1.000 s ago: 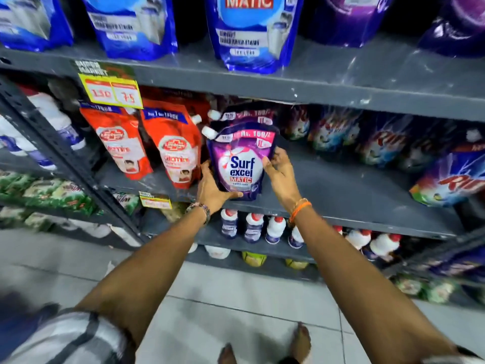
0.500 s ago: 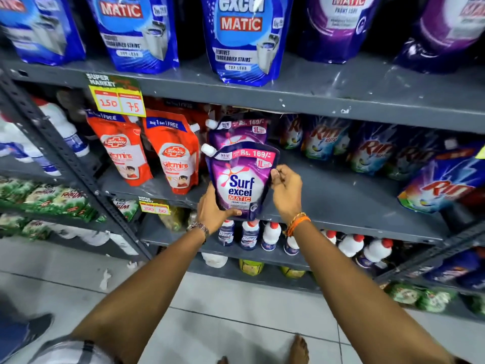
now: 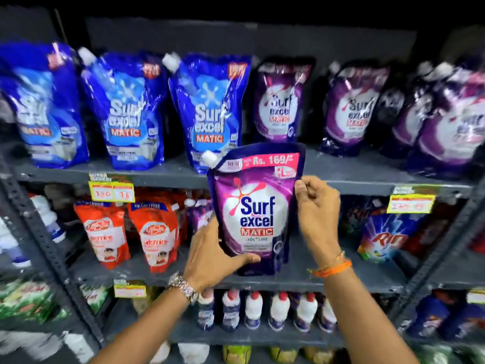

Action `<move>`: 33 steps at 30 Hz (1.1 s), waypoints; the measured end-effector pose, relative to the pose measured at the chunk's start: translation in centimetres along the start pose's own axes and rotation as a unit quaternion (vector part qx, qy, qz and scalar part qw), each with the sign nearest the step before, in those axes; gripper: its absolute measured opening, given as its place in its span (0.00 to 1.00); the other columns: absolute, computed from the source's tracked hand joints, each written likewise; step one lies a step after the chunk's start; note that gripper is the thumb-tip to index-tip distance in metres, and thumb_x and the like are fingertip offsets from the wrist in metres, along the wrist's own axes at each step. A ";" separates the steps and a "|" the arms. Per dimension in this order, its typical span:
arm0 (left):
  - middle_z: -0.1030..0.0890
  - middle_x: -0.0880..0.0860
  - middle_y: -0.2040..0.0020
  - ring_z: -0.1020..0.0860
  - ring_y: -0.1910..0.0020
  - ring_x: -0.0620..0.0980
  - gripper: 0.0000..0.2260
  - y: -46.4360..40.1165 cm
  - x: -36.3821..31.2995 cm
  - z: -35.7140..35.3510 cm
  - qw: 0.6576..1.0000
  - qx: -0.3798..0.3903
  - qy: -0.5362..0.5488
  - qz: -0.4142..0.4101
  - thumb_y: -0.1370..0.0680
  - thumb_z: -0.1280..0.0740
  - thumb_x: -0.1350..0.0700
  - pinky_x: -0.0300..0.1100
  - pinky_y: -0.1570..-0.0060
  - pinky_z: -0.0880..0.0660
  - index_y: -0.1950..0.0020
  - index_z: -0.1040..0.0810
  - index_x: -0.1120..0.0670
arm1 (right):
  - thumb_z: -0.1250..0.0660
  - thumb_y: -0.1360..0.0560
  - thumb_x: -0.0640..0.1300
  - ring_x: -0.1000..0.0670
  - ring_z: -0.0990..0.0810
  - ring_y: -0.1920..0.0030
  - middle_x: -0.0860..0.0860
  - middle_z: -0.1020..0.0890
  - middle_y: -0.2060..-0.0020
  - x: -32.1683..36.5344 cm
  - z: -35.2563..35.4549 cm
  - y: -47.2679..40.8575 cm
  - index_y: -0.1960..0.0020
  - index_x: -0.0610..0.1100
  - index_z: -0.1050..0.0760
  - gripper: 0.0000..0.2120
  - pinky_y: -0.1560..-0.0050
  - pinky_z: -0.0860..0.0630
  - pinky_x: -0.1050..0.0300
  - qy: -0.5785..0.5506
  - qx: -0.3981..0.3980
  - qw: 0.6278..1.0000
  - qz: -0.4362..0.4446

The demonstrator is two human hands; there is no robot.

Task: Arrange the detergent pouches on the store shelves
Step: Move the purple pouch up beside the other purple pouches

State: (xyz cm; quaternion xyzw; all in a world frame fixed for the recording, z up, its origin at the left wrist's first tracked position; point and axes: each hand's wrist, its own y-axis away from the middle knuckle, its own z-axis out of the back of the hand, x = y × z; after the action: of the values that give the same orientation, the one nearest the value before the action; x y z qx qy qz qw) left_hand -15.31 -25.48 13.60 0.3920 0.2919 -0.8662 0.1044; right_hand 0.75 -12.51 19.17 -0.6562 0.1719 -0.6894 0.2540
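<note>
Purple pouch (image 3: 256,208) upright, left hand (image 3: 212,256) beneath, right hand (image 3: 316,206) apparently pinching edge

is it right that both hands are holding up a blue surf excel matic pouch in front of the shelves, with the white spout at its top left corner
Not quite: the held pouch is purple, not blue, as the head view shows. The blue pouches stand on the upper shelf. The rest holds: the left hand and right hand hold it up, white spout at its top left corner.
</note>
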 end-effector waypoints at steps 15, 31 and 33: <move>0.20 0.49 0.36 0.22 0.39 0.48 0.42 -15.3 -11.0 -1.1 0.998 -0.015 0.039 -0.051 0.42 0.16 0.48 0.39 0.43 0.27 0.33 0.30 0.51 | 0.37 0.22 0.40 0.55 0.32 0.70 0.55 0.25 0.74 5.3 4.2 -17.9 0.69 0.47 0.27 0.17 0.67 0.35 0.59 -0.029 -0.041 0.998 0.037; 0.20 0.52 0.36 0.21 0.38 0.52 0.42 -19.5 -9.6 -3.0 0.999 0.006 0.031 -0.002 0.40 0.17 0.50 0.39 0.45 0.28 0.33 0.33 0.54 | 0.39 0.21 0.47 0.45 0.19 0.59 0.45 0.17 0.62 1.8 3.3 -21.2 0.64 0.52 0.22 0.14 0.56 0.20 0.41 -0.015 0.001 1.000 -0.003; 0.21 0.53 0.36 0.21 0.38 0.53 0.42 -19.2 -9.7 -3.0 1.000 0.011 0.025 0.005 0.40 0.17 0.48 0.40 0.46 0.27 0.33 0.35 0.55 | 0.38 0.20 0.46 0.43 0.15 0.53 0.44 0.14 0.56 2.1 3.4 -20.9 0.59 0.51 0.22 0.11 0.48 0.17 0.40 -0.015 -0.003 1.000 0.004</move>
State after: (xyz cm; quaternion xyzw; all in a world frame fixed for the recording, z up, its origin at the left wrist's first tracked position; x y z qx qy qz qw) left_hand -14.86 -8.68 27.35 0.4159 0.2824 -0.8590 0.0972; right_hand 1.47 3.55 33.04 -0.6668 0.1731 -0.6777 0.2573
